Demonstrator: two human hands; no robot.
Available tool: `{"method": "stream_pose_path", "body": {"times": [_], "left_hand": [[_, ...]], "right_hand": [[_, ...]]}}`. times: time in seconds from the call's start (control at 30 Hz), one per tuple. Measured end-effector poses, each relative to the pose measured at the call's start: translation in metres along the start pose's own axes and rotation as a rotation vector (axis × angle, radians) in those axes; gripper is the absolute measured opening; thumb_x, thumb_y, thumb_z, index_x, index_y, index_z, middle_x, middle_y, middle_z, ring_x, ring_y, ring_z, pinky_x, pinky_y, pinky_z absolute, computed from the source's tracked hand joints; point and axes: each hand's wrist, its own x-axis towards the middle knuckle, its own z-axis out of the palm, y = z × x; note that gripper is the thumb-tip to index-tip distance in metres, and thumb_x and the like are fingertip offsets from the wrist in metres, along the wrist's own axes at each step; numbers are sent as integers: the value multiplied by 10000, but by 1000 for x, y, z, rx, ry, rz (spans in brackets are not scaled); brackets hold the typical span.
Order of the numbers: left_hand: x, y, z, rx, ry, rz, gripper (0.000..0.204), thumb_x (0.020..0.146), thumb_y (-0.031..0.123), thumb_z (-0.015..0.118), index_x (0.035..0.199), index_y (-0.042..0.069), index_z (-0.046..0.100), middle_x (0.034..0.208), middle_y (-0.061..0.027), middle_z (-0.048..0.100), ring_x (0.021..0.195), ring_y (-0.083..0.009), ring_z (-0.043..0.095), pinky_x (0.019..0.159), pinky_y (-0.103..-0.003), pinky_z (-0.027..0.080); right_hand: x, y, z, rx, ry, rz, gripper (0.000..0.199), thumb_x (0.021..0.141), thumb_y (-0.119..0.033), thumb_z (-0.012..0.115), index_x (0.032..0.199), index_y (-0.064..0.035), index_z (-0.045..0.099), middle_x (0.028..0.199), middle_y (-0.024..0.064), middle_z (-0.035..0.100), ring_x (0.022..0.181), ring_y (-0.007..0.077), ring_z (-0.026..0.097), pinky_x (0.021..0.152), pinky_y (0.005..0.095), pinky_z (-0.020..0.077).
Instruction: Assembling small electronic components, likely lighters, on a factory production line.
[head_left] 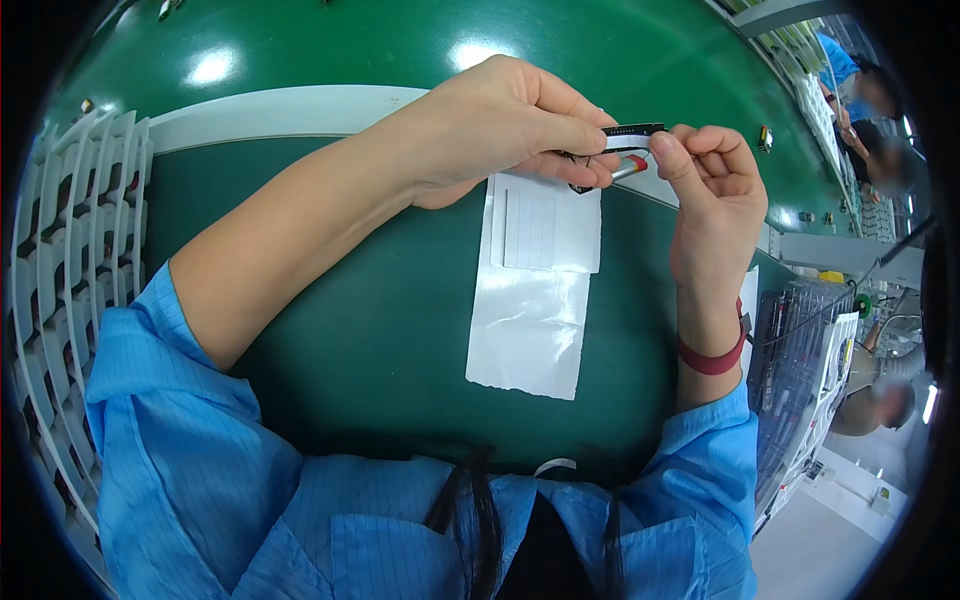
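Observation:
Both of my hands are raised above the far edge of the work surface, closed in pinches. Between them is a narrow black circuit-board strip [636, 129] with a white band along its lower side. My left hand [540, 125] grips its left end between thumb and fingers. At the right end, the thumb and index finger of my right hand [715, 185] pinch the strip. Just under it hangs a small silver cylinder with a red end [630, 167], close to my left fingertips; what joins it to the strip is unclear. A glossy white backing sheet [525, 330] with smaller lined label pieces [540, 228] lies below.
Stacked white trays [75, 260] with dark compartments line the left side. Clear plastic trays [785, 340] stand at the right. Beyond a pale rail [290, 110] runs a shiny green belt [350, 45] carrying a few small parts. Other people sit at the far right.

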Motion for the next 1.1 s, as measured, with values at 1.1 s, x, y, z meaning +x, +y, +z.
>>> {"method": "stream_pose_path", "body": {"times": [1.1], "left_hand": [[-12, 10, 23, -128, -103, -122, 272, 834, 173, 604, 1026, -20, 596, 854, -124, 643, 738, -189, 640, 642, -293, 560]], "right_hand": [[6, -25, -9, -216, -251, -196, 261, 756, 70, 616, 965, 20, 468, 832, 71, 559, 767, 121, 567, 700, 238, 481]]}}
